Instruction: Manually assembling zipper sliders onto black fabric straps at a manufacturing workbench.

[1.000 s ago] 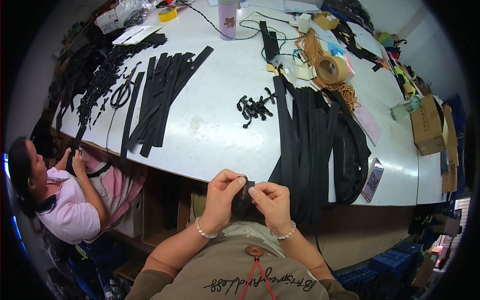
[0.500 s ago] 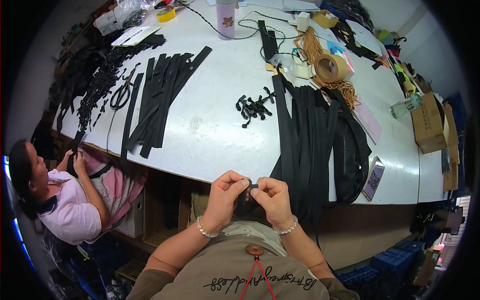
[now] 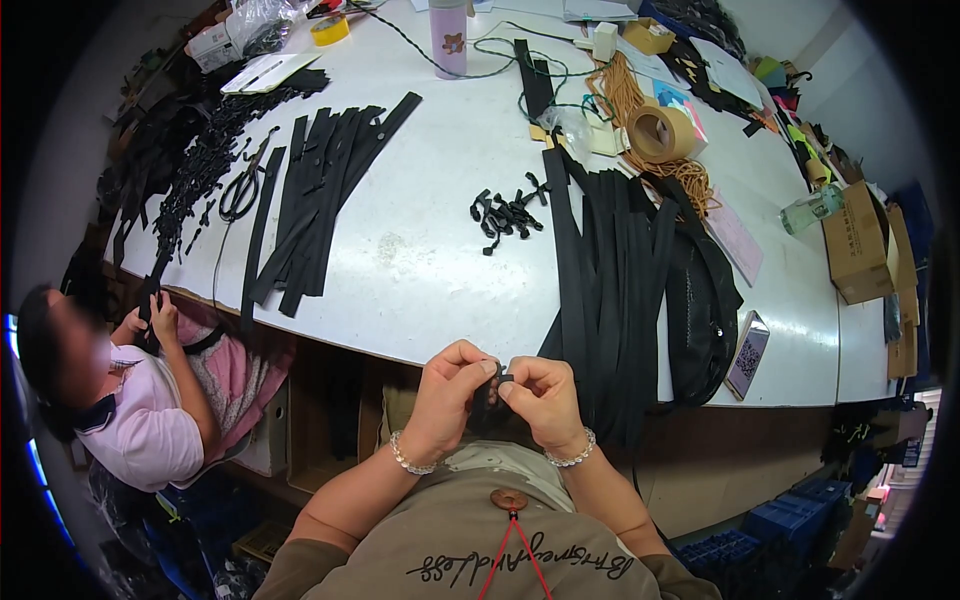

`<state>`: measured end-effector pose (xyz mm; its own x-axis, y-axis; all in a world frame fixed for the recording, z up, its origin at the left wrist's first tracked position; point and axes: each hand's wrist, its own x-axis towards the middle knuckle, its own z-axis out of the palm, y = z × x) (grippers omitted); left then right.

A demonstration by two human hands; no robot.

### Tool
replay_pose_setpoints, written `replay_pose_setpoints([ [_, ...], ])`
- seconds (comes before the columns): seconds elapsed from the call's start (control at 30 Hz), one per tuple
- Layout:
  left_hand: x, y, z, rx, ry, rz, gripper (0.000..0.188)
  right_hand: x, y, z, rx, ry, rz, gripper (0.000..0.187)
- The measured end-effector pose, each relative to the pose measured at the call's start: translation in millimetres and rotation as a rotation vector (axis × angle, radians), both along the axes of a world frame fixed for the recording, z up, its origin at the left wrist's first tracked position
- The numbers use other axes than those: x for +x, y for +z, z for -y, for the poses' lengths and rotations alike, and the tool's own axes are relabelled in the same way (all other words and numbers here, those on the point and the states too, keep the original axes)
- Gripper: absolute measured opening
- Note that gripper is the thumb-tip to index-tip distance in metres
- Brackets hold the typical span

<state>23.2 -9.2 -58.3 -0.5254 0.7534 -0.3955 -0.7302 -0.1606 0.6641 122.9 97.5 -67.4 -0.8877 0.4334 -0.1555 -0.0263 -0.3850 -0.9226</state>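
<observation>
My left hand (image 3: 455, 392) is closed in a pinch on the end of a black strip (image 3: 484, 408) that looks like zipper tape and hangs down in front of me. Close against it, my right hand (image 3: 543, 398) pinches a small black piece (image 3: 506, 379), seemingly a zipper pull; the fingers hide most of it. Both hands are just off the table's near edge. On the table beyond them lies a small heap of black zipper pulls (image 3: 508, 218). Long black strips (image 3: 618, 290) lie to the right, their near ends hanging over the edge.
A black bag (image 3: 695, 320) and a phone (image 3: 746, 356) lie right of the strips. More black strips (image 3: 325, 190), scissors (image 3: 240, 190) and a pile of small black pieces (image 3: 200, 140) are on the left. A seated co-worker (image 3: 150, 400) handles a black strip there.
My fingertips have shifted slightly at the black strip, and the two hands stay close together. The co-worker's hand has moved up a little along their strip.
</observation>
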Motion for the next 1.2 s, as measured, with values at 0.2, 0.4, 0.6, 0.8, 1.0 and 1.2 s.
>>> replay_pose_setpoints([
  [0.2, 0.5, -1.5, 0.6, 0.009, -0.002, -0.011, 0.004, 0.8, -1.8, -1.5, 0.051, 0.015, 0.032, 0.015],
  [0.4, 1.1, 0.3, 0.9, -0.008, -0.002, -0.117, 0.006, 0.9, -4.3, -0.6, 0.131, 0.018, 0.048, 0.016],
  [0.6, -0.5, 0.0, -0.5, 0.036, -0.029, -0.139, 0.006, 0.7, -1.5, 0.5, 0.124, 0.011, 0.038, 0.015],
  [0.8, -3.8, -0.8, 0.4, -0.028, -0.041, -0.187, 0.006, -0.3, -5.1, 5.0, 0.045, 0.01, 0.016, 0.015],
  [1.0, -2.3, -1.3, -3.2, -0.034, 0.083, -0.192, 0.002, -1.4, 11.4, 0.8, 0.152, -0.015, 0.021, 0.012],
  [1.2, 1.8, -1.2, -4.2, -0.02, 0.045, -0.176, 0.003, 0.1, 2.5, 3.4, 0.289, -0.109, 0.037, 0.011],
])
